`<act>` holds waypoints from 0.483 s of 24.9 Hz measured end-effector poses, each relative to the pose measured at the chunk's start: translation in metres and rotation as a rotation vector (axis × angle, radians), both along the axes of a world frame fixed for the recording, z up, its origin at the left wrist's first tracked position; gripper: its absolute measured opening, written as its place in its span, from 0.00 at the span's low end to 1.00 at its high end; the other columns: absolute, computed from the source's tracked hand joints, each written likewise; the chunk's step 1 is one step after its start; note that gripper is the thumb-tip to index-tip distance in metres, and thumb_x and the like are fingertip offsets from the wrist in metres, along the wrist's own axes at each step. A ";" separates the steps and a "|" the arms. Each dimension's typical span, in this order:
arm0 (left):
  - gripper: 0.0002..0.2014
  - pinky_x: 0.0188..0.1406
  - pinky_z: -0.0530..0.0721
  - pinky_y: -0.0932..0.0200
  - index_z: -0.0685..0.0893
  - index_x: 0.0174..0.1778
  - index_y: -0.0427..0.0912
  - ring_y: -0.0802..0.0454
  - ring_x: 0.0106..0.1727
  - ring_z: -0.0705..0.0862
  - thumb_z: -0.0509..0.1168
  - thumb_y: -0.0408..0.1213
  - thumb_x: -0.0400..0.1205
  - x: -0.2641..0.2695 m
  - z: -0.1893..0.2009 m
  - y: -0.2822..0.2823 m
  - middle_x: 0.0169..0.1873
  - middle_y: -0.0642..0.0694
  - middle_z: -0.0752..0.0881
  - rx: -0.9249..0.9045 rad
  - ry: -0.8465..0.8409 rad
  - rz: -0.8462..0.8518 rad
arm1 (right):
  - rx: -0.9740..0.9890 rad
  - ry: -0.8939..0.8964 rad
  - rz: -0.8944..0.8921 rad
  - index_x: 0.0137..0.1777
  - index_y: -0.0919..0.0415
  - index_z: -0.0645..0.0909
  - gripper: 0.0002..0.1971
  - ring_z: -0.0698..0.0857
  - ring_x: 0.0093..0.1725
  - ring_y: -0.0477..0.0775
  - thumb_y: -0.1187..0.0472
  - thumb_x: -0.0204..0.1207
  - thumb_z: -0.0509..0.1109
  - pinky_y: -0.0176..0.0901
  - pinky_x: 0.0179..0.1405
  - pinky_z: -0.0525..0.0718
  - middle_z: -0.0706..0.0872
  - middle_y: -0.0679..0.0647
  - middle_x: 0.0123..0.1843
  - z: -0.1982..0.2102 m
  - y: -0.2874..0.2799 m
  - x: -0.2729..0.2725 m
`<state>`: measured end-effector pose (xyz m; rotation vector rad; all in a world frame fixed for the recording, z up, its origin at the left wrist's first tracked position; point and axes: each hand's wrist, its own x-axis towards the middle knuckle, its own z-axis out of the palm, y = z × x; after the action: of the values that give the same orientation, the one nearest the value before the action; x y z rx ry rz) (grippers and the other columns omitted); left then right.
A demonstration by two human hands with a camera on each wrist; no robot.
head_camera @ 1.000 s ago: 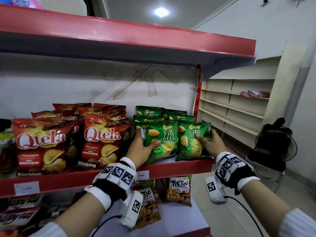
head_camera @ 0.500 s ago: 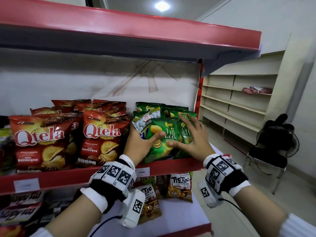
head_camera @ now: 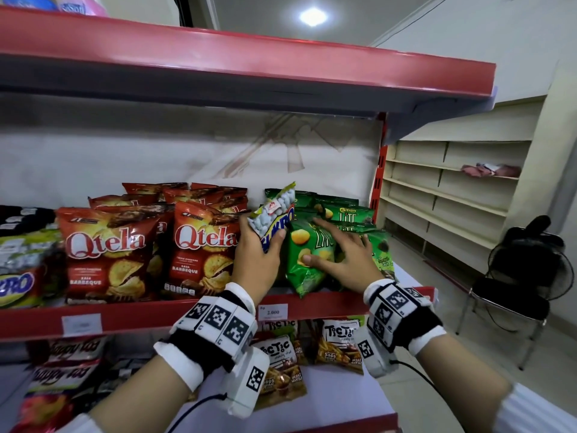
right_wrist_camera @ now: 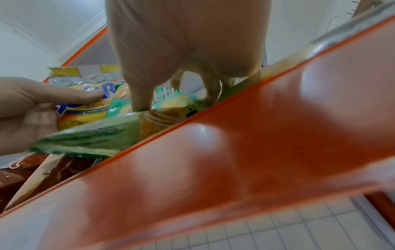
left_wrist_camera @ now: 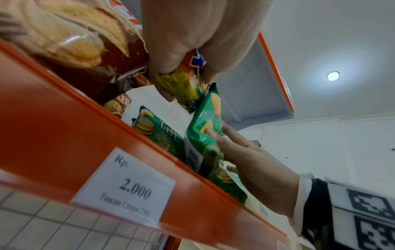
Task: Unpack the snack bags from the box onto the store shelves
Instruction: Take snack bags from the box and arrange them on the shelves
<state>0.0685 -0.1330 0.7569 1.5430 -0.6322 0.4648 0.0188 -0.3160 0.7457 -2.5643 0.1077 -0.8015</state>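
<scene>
shelf nearly faced, one odd bag lifted out

the red shelf (head_camera: 343, 300) is seen well stocked: red qtela bags (head_camera: 203, 245) marked "barbeque" are stood in rows at the left, and green lite bags (head_camera: 307, 248), one bearing "chitato", fill the right end. the box named in the task is not in view, so what is left to unpack cannot be told; judged from the full rows, this level is mostly done and only tidying appears to be left.

a yellow-and-blue nut bag (head_camera: 274, 215), lettered "...kro", is held raised between the two groups, clear of the shelf floor. it is gripped by the left hand (head_camera: 257, 254), thumb across the front and fingers curled behind. the right hand (head_camera: 340, 254) is laid flat with straight spread fingers on the front lite bag, which leans forward over the shelf lip; nothing is grasped by it.

below, tic tic bags (head_camera: 340, 343) lie on the lower shelf. the price tag (left_wrist_camera: 126, 187) reads "rp. 2.000", with "tuscan crisps" faintly legible beneath.
</scene>
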 end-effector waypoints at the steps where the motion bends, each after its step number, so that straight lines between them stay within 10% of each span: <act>1: 0.25 0.51 0.73 0.71 0.66 0.71 0.35 0.53 0.58 0.81 0.68 0.36 0.81 -0.001 0.002 0.002 0.60 0.46 0.81 -0.029 -0.001 0.012 | 0.009 -0.046 -0.030 0.75 0.27 0.60 0.37 0.67 0.74 0.58 0.28 0.66 0.66 0.63 0.80 0.49 0.76 0.51 0.74 0.000 0.001 0.002; 6: 0.21 0.40 0.72 0.87 0.67 0.66 0.38 0.62 0.49 0.80 0.68 0.33 0.81 0.000 0.004 0.018 0.53 0.52 0.79 -0.096 -0.043 0.042 | -0.182 -0.020 -0.276 0.79 0.29 0.53 0.41 0.68 0.69 0.63 0.19 0.63 0.48 0.65 0.78 0.54 0.76 0.64 0.63 -0.011 0.013 0.013; 12: 0.19 0.47 0.75 0.83 0.68 0.63 0.43 0.78 0.50 0.81 0.68 0.35 0.81 -0.008 -0.011 0.038 0.50 0.64 0.80 -0.069 -0.113 0.016 | -0.325 0.058 -0.328 0.81 0.31 0.50 0.47 0.63 0.72 0.64 0.17 0.60 0.31 0.66 0.80 0.47 0.69 0.61 0.65 -0.014 0.015 0.017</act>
<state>0.0600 -0.0954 0.7455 1.4650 -0.6843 0.5831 0.0358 -0.3013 0.7320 -2.9227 0.4607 -0.9271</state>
